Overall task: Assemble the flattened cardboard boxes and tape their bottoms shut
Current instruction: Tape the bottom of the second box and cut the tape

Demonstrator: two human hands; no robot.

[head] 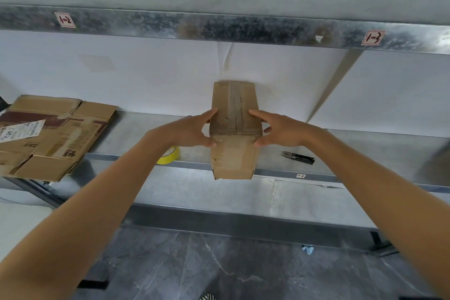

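An assembled brown cardboard box stands on the metal shelf with its taped face up and its near end past the shelf's front edge. My left hand grips its left side, thumb on top and fingers curled at the near corner. My right hand grips the right side the same way. A stack of flattened cardboard boxes lies at the left of the shelf and overhangs its edge. A yellow tape roll sits on the shelf, partly hidden behind my left forearm.
Small black snips lie on the shelf to the right of the box. An upper metal shelf beam with handwritten labels runs overhead. A white wall backs the shelf. Dark marbled floor lies below.
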